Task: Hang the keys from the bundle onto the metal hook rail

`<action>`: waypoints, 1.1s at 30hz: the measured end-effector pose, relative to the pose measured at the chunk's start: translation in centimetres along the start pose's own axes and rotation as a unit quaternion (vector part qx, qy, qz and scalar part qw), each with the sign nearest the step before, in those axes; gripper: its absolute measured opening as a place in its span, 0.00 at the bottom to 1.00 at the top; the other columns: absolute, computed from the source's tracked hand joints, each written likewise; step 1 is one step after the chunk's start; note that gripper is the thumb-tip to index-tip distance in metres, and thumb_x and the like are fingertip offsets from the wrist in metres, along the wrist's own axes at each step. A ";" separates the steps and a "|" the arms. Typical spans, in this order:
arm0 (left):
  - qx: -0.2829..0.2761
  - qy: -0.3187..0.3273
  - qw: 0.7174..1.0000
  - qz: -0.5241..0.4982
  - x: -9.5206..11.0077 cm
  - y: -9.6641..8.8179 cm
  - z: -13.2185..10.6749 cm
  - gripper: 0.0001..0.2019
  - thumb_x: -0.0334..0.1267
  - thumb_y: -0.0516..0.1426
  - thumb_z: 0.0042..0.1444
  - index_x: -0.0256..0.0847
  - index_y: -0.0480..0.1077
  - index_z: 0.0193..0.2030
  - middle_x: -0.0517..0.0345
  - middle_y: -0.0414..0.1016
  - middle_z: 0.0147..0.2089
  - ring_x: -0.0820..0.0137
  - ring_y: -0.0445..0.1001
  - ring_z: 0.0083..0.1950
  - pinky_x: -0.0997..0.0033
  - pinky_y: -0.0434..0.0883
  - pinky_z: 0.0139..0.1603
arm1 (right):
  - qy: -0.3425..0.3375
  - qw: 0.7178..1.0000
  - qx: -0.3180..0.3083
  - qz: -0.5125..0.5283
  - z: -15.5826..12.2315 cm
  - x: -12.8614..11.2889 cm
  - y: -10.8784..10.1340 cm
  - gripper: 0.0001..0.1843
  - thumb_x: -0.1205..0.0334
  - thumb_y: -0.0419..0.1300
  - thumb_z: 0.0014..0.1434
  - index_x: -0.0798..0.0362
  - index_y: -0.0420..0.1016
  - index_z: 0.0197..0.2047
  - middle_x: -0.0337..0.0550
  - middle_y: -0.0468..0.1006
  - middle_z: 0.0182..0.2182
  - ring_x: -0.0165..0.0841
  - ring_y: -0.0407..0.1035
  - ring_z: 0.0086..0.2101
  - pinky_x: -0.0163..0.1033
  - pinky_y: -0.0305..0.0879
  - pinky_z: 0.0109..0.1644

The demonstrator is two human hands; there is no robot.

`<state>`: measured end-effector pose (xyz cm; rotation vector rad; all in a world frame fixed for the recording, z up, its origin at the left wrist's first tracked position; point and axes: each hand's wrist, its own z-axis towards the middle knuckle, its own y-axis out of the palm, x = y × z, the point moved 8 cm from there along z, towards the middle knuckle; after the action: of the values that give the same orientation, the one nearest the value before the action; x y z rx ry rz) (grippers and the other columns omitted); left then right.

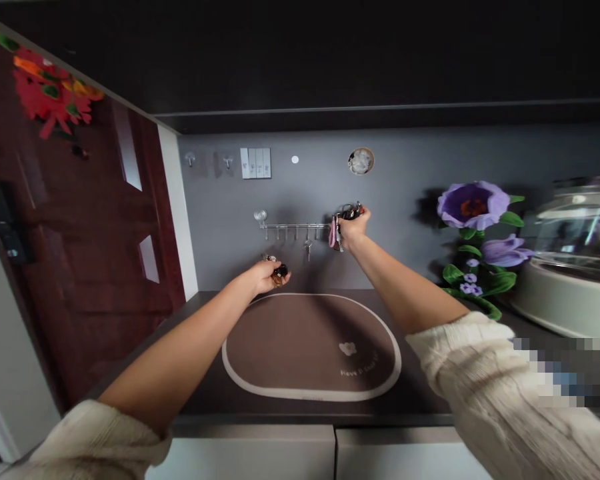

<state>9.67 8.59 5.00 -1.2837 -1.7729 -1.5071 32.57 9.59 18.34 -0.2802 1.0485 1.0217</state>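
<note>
A metal hook rail (290,227) is fixed to the grey back wall, with a single key (308,249) hanging from one of its hooks. At the rail's right end, my right hand (355,231) is closed around a bunch of keys (350,213). A pink tag (332,233) and some metal keys dangle beside its fingers. My left hand (266,277), lower and just under the rail's left part, grips a small black key fob (281,270). Something metallic shows above that thumb, too small to make out.
A brown mat (290,347) with a pale border lies on the dark counter. Purple cloth flowers (475,207) and a white appliance with a clear cover (575,287) stand at right. A dark cabinet (330,60) overhangs; a red-brown door (105,267) is at left.
</note>
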 end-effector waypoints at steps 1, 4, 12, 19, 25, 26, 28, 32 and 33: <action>-0.002 0.000 1.000 -0.001 0.1 0.0 0.0 0.03 0.29 0.47 0.53 0.36 0.57 0.29 0.55 0.62 0.27 0.74 0.67 0.26 0.75 0.68 0.18 | 0.011 1.000 0.018 0.000 0.3 -0.4 0.0 0.38 0.68 0.60 0.40 0.43 0.44 0.51 0.36 0.67 0.33 0.24 0.66 0.22 0.31 0.65 0.22; -0.016 0.000 1.000 0.009 -0.1 -0.2 0.1 0.03 0.28 0.50 0.51 0.37 0.57 0.30 0.54 0.63 0.28 0.72 0.68 0.27 0.73 0.69 0.19 | 0.080 0.997 0.016 0.004 0.0 -1.1 -0.1 0.35 0.68 0.60 0.41 0.44 0.47 0.50 0.34 0.68 0.28 0.25 0.65 0.19 0.34 0.64 0.21; -0.038 -0.030 0.984 0.169 -2.7 -2.8 -1.6 0.05 0.25 0.52 0.48 0.33 0.59 0.32 0.51 0.65 0.32 0.68 0.72 0.31 0.65 0.73 0.28 | 0.234 0.889 -0.252 -0.303 -10.9 5.5 -5.1 0.34 0.72 0.61 0.39 0.53 0.53 0.50 0.36 0.67 0.22 0.29 0.65 0.20 0.36 0.63 0.22; -0.029 -0.004 0.912 0.410 -3.4 -4.6 -2.8 0.04 0.29 0.52 0.48 0.29 0.61 0.32 0.51 0.67 0.21 0.65 0.72 0.23 0.66 0.71 0.26 | 0.116 0.660 -0.454 -0.587 -14.0 6.4 -4.6 0.24 0.54 0.63 0.37 0.56 0.69 0.39 0.46 0.72 0.28 0.36 0.68 0.30 0.37 0.62 0.31; 0.056 0.169 0.710 0.681 -1.1 -5.0 -3.4 0.10 0.41 0.54 0.44 0.34 0.66 0.25 0.47 0.71 0.23 0.63 0.72 0.26 0.68 0.66 0.25 | 0.004 0.794 -0.291 -0.534 -8.9 5.2 2.0 0.31 0.43 0.55 0.44 0.56 0.65 0.46 0.53 0.70 0.42 0.39 0.65 0.42 0.38 0.60 0.40; 0.071 0.199 0.672 0.710 -0.7 -4.9 -3.6 0.11 0.43 0.54 0.43 0.35 0.67 0.25 0.45 0.72 0.26 0.62 0.72 0.29 0.69 0.65 0.27 | 0.007 0.823 -0.254 -0.508 -8.3 5.7 2.7 0.32 0.43 0.55 0.43 0.55 0.63 0.48 0.51 0.70 0.42 0.38 0.65 0.42 0.37 0.60 0.40; 0.093 0.237 0.621 0.741 -0.3 -4.9 -3.9 0.13 0.46 0.54 0.43 0.36 0.68 0.25 0.44 0.73 0.30 0.62 0.72 0.34 0.71 0.64 0.30 | 0.026 0.861 -0.195 -0.469 -7.5 6.9 3.6 0.31 0.43 0.56 0.42 0.53 0.63 0.47 0.49 0.70 0.42 0.36 0.66 0.41 0.37 0.60 0.40; 0.102 0.238 0.611 0.748 0.0 -6.0 -3.3 0.15 0.48 0.51 0.44 0.37 0.70 0.27 0.47 0.73 0.30 0.66 0.71 0.33 0.75 0.60 0.28 | -0.002 0.895 -0.144 -0.422 -6.5 7.4 4.3 0.13 0.54 0.52 0.51 0.51 0.68 0.37 0.45 0.73 0.36 0.33 0.67 0.36 0.37 0.60 0.39; 0.101 0.237 0.613 0.747 0.1 -6.3 -3.1 0.15 0.48 0.51 0.45 0.37 0.70 0.26 0.48 0.73 0.29 0.68 0.70 0.31 0.75 0.59 0.27 | -0.025 0.899 -0.157 -0.407 -6.3 7.0 4.6 0.11 0.57 0.50 0.52 0.52 0.69 0.35 0.45 0.73 0.34 0.32 0.68 0.35 0.36 0.60 0.39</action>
<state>3.53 6.00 2.90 -1.3437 -0.0980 -0.4440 25.99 12.05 10.53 -0.8718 0.6035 0.4161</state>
